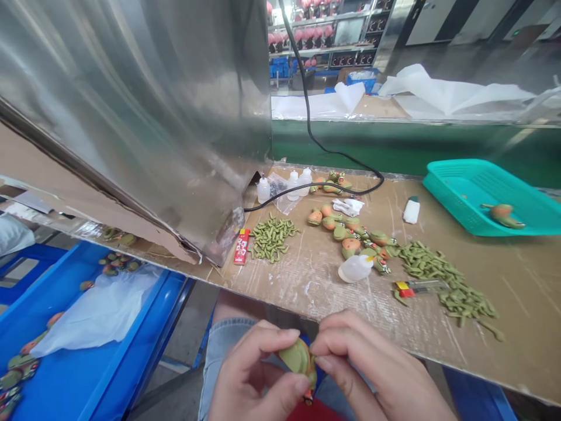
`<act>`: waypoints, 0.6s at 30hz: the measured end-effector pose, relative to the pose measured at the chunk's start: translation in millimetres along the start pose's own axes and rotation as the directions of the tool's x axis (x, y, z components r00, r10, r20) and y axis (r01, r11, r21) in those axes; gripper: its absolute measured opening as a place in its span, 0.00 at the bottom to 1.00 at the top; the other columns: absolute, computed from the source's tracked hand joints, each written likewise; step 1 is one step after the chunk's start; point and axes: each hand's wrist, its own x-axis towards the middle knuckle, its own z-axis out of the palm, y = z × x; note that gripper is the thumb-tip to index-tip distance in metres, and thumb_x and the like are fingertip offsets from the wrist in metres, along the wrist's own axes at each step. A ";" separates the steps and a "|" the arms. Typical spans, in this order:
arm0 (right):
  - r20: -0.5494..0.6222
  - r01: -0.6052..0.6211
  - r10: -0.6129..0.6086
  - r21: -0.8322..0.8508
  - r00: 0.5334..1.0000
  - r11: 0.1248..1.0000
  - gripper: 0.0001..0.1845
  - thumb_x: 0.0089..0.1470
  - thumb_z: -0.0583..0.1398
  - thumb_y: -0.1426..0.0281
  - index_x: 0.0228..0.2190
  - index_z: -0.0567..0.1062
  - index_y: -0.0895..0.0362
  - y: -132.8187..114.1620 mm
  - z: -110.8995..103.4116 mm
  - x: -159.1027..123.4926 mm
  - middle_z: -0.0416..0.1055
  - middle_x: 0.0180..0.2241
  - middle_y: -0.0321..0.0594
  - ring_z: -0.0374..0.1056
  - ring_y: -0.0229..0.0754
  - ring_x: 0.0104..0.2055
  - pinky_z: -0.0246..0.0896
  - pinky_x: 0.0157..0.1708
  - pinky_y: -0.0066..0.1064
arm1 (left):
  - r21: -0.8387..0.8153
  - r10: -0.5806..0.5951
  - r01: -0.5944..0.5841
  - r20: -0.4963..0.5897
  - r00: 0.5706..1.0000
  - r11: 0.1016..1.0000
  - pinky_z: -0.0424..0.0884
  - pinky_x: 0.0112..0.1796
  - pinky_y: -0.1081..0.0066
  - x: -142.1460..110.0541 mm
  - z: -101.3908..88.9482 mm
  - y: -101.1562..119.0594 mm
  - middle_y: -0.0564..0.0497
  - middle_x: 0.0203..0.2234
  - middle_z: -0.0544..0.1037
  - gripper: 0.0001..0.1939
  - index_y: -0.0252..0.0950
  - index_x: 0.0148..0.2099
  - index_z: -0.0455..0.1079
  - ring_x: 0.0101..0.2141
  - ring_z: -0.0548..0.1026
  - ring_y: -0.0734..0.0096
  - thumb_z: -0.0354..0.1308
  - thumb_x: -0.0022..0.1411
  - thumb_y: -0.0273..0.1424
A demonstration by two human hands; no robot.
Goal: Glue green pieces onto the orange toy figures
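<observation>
My left hand (258, 374) grips a small green and orange toy figure (296, 358) between thumb and fingers, just off the front edge of the table. My right hand (363, 362) pinches at the figure's right side. Whatever is between those fingertips is mostly hidden. On the table ahead lies a group of similar toy figures (352, 223). A squeeze bottle with a yellow tip (356, 268) rests on its side in front of them. Small green stick-like pieces form one pile to the left (272, 238) and another to the right (432, 266).
A teal basket (477, 225) holds one figure. Upright white bottles (293, 184) stand by a metal housing (153, 105), near a black cable (307, 111). Red packets (241, 247) and a white-green object (411, 210) lie on the cardboard. A blue bin (144, 327) sits lower left.
</observation>
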 end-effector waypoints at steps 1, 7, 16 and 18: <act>0.020 -0.007 0.007 0.010 1.000 1.000 0.08 0.60 0.51 0.78 0.35 0.66 0.53 -0.4 0.1 0.3 0.65 0.34 0.34 0.64 0.35 0.36 0.61 0.35 0.24 | 0.004 0.006 -0.006 0.034 0.999 1.000 0.74 0.27 0.75 0.0 -0.5 0.4 0.53 0.30 0.72 0.16 0.48 0.42 0.75 0.29 0.73 0.72 0.64 0.50 0.26; -0.032 -0.023 0.025 0.053 0.999 0.998 0.07 0.60 0.52 0.77 0.34 0.66 0.53 -2.2 5.2 0.6 0.64 0.33 0.32 0.64 0.33 0.35 0.60 0.34 0.21 | -0.246 -0.193 0.161 -0.113 0.975 0.956 0.71 0.26 0.79 -2.6 10.9 5.3 0.56 0.23 0.77 0.11 0.43 0.35 0.77 0.24 0.73 0.78 0.68 0.45 0.29; -0.087 -0.001 0.005 0.042 0.996 0.999 0.06 0.60 0.54 0.75 0.36 0.68 0.53 -3.8 2.7 -3.5 0.65 0.32 0.33 0.65 0.35 0.35 0.62 0.34 0.23 | -0.265 -0.173 0.121 -0.181 0.968 0.957 0.69 0.25 0.80 -3.6 18.2 4.4 0.55 0.22 0.74 0.12 0.42 0.33 0.77 0.24 0.70 0.78 0.70 0.42 0.31; -0.100 0.011 -0.006 0.047 0.995 0.999 0.06 0.60 0.53 0.76 0.35 0.67 0.54 -4.2 4.4 -5.1 0.65 0.32 0.34 0.64 0.35 0.35 0.62 0.34 0.24 | -0.259 -0.171 0.118 -0.195 0.966 0.959 0.69 0.24 0.79 -4.9 19.7 4.1 0.55 0.22 0.73 0.12 0.42 0.33 0.78 0.24 0.70 0.78 0.70 0.41 0.31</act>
